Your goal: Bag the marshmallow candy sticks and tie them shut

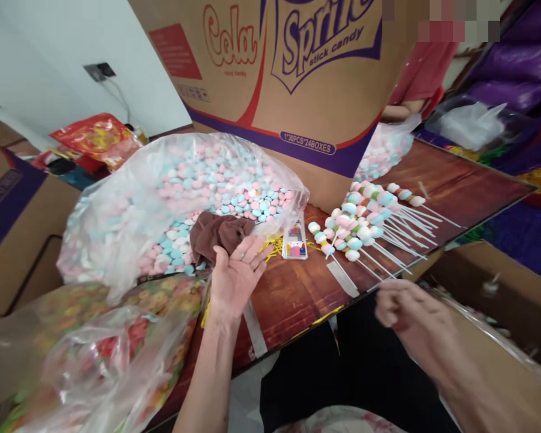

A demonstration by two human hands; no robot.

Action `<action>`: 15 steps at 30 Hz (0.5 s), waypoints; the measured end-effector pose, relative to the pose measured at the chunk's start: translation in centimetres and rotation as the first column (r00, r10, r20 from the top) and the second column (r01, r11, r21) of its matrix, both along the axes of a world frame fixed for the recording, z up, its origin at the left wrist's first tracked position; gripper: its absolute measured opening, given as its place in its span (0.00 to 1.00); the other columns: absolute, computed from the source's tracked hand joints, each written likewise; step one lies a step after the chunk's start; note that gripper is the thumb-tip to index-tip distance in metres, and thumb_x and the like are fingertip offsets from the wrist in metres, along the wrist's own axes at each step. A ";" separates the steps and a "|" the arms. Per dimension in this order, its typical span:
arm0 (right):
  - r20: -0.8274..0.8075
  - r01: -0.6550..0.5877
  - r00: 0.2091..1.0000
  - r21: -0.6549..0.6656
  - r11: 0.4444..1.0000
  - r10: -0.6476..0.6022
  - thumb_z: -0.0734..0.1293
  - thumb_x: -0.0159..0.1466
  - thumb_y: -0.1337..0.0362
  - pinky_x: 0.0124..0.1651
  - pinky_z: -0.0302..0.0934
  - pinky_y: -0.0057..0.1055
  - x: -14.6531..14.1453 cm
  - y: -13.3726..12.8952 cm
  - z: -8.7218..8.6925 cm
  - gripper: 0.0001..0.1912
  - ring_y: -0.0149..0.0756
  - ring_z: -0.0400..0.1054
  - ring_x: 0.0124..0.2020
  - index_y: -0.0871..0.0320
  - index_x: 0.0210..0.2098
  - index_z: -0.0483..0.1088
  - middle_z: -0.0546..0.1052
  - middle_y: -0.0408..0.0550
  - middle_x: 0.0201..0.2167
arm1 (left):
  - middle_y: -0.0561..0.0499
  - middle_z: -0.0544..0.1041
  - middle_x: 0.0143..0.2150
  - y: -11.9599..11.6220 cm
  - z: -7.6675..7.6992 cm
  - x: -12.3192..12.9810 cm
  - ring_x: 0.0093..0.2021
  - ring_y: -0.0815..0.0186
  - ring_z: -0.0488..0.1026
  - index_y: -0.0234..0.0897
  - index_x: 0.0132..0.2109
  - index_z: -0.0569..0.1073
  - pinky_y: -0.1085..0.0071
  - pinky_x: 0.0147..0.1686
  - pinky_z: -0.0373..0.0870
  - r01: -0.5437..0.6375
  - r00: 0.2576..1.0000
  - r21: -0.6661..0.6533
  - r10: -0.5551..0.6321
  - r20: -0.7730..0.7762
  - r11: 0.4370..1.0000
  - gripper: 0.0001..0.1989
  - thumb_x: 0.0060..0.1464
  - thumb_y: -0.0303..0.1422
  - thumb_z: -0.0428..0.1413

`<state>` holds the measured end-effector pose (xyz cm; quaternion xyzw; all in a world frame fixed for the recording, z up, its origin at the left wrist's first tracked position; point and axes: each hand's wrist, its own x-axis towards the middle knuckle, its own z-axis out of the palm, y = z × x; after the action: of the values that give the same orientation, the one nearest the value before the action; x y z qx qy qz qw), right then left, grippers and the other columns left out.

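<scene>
Your worktop (293, 294) is carrying a candy bag (184, 174) at eleven o'clock, a carton (265, 90) at twelve, candy skewers (365, 218) at one.

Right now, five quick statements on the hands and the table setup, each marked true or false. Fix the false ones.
1. The left hand is open, palm up. True.
2. The right hand is deep in a bag of candies. False: the right hand is by the near edge of the table, fingers curled; too blurred to tell if it holds anything.
3. The candy skewers lie piled on the table. True.
4. The brown cloth is draped over the skewers. False: the brown cloth lies just beyond the left hand.
5. The large cardboard box has "Cola" printed on it. True.
</scene>
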<state>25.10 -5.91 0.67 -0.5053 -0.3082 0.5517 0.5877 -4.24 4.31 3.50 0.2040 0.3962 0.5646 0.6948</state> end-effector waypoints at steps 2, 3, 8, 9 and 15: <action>0.152 -0.247 0.959 0.031 0.969 0.240 0.68 0.63 0.56 0.28 0.59 0.31 -4.5 1.0 0.5 0.10 0.31 0.64 0.25 0.54 0.39 0.77 0.74 0.46 0.28 | 0.39 0.74 0.58 0.0 0.2 -1.2 0.55 0.54 0.73 0.37 0.51 0.77 0.62 0.46 0.69 0.015 0.999 0.022 -0.016 0.052 1.000 0.33 0.63 0.56 0.38; 0.228 -0.355 0.913 0.035 0.934 0.339 0.66 0.65 0.57 0.30 0.61 0.31 -6.7 1.8 0.7 0.10 0.32 0.66 0.26 0.55 0.41 0.76 0.75 0.47 0.30 | 0.40 0.71 0.62 -0.1 0.3 -1.8 0.59 0.53 0.70 0.37 0.52 0.76 0.62 0.49 0.67 -0.002 0.999 0.051 0.001 0.032 0.999 0.34 0.62 0.57 0.38; 0.791 -0.537 0.592 0.242 0.808 0.156 0.64 0.65 0.68 0.49 0.64 0.37 -16.9 8.4 1.4 0.10 0.40 0.69 0.44 0.58 0.45 0.73 0.76 0.52 0.42 | 0.44 0.66 0.66 -1.2 1.2 -4.0 0.66 0.54 0.61 0.41 0.51 0.77 0.59 0.60 0.57 -0.159 0.963 0.166 0.190 -0.190 0.973 0.33 0.60 0.59 0.41; 0.816 -0.530 0.564 0.245 0.812 0.122 0.66 0.64 0.68 0.52 0.62 0.41 -18.9 10.0 1.5 0.12 0.44 0.67 0.49 0.58 0.47 0.73 0.74 0.55 0.46 | 0.45 0.66 0.66 -1.5 1.4 -4.3 0.66 0.54 0.60 0.41 0.51 0.77 0.59 0.61 0.55 -0.202 0.943 0.184 0.242 -0.229 0.962 0.32 0.60 0.59 0.42; 0.815 -0.410 0.576 0.222 0.885 0.062 0.68 0.58 0.75 0.53 0.58 0.45 -26.1 17.0 1.6 0.11 0.46 0.67 0.47 0.61 0.40 0.74 0.76 0.55 0.39 | 0.46 0.63 0.68 -4.0 1.7 -5.6 0.69 0.55 0.55 0.39 0.50 0.78 0.62 0.62 0.57 -0.335 0.904 0.183 0.370 -0.214 0.924 0.33 0.58 0.59 0.44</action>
<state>-1.00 11.11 2.32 -0.5218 -0.7032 0.2740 0.3977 -9.82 0.31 5.24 0.2453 0.4679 0.6784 0.5106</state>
